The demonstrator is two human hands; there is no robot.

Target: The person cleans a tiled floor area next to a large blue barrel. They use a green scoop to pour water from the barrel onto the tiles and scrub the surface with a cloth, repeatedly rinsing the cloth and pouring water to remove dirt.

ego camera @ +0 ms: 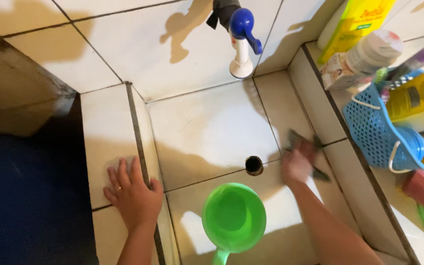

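Note:
My left hand (pixel 132 192) lies flat with fingers spread on the white tiled rim (pixel 105 127) of a tiled basin. My right hand (pixel 298 164), blurred by motion, grips a dark scrubbing pad (pixel 304 142) pressed against the basin's tiled floor near its right wall. A green plastic dipper (pixel 234 218) sits on the basin floor between my arms, handle pointing toward me. A small round drain hole (pixel 254 166) lies just left of my right hand.
A white tap with a blue handle (pixel 242 39) sticks out of the back wall. On the right ledge stand a blue perforated basket (pixel 384 132) with bottles, a yellow bottle (pixel 357 22), a white jar (pixel 374 51) and a pink block (pixel 422 186). Dark floor lies left.

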